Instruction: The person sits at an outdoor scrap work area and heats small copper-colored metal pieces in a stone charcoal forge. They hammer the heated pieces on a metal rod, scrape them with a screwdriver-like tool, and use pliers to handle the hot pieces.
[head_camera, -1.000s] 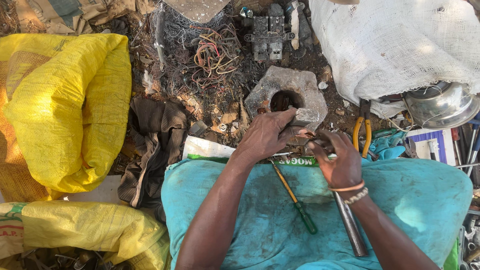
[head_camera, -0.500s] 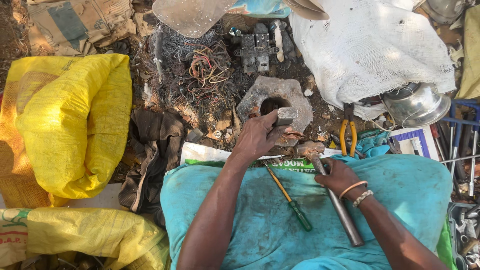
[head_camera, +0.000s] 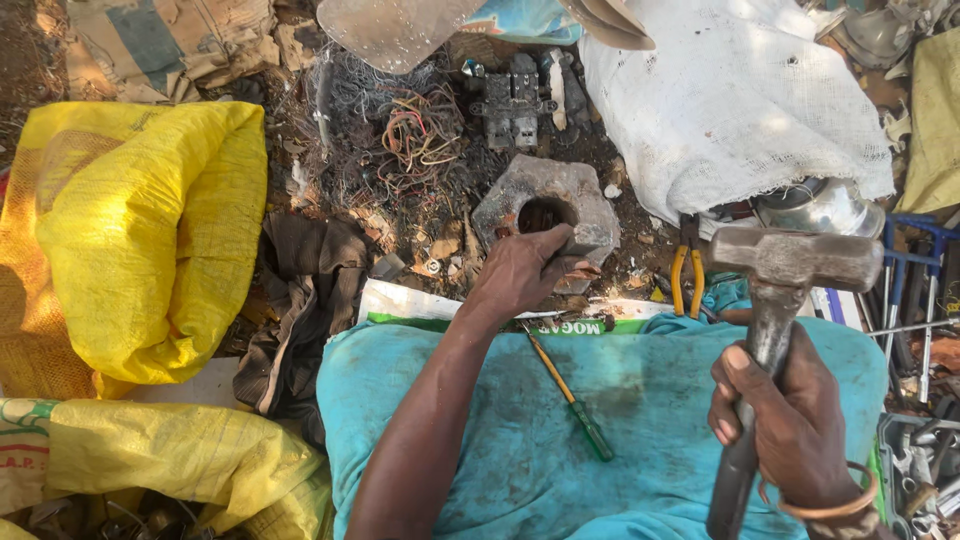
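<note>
My right hand (head_camera: 790, 430) grips the metal handle of a heavy hammer (head_camera: 790, 265), raised with its head level above the teal cloth (head_camera: 520, 440) over my lap. My left hand (head_camera: 525, 270) reaches forward and holds a small dark metal piece against the grey hexagonal stone block (head_camera: 590, 205), which has a round hole in its middle. A screwdriver (head_camera: 570, 395) with a yellow shaft and green handle lies on the cloth between my arms.
Yellow-handled pliers (head_camera: 686, 280) lie right of the block. Tangled wires (head_camera: 410, 130) and scrap metal parts (head_camera: 515, 100) sit behind it. A yellow sack (head_camera: 130, 240) fills the left, a white sack (head_camera: 740, 110) the upper right, and a shiny metal bowl (head_camera: 820, 205) beside it.
My right hand has lifted the hammer from lying on the cloth up into the air, head now high. My left hand stays at the block.
</note>
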